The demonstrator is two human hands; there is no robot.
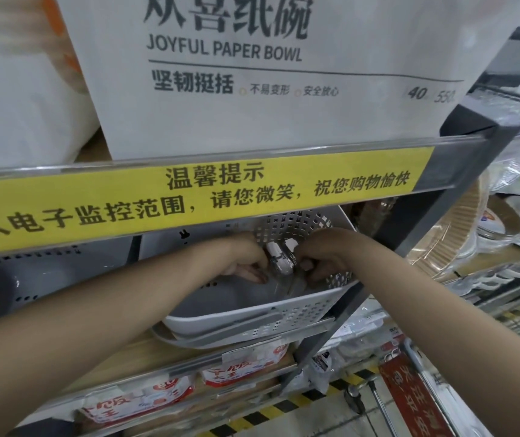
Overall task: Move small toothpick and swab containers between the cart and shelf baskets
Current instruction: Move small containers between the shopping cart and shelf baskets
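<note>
White perforated plastic forms the shelf basket [283, 310], a rounded-corner tray with rows of small square holes, which sits on a store shelf under a yellow strip [189, 200] printed in black Chinese characters. Both bare forearms reach into the basket from below. The left hand [246, 263] has its fingers curled down at the near side of a small container [279, 257], a clear, glossy plastic piece with a white part, held above the basket's grey floor between the two hands. The right hand [324, 260] meets it from the other side, its fingers bent around the container's edge; both hands appear to pinch it, though the exact finger contact is blurred. More clear plastic shows just below the hands inside the basket, too indistinct to name. Above the strip stands a large white package [252, 105] reading "JOYFUL PAPER BOWL" beneath big Chinese lettering, with the figures "40" and "550" at its right edge. A dark grey metal upright [425, 222] frames the shelf on the right. Beyond it lie stacks of paper plates [504, 222], some ribbed brown, some white with printed centres, wrapped in clear film. On the shelf below the basket lie red-and-white packets [246, 367] behind a clear rail. Yellow-and-black hazard tape [283, 408] marks the floor, beside a red sign [409, 402] with yellow characters.
</note>
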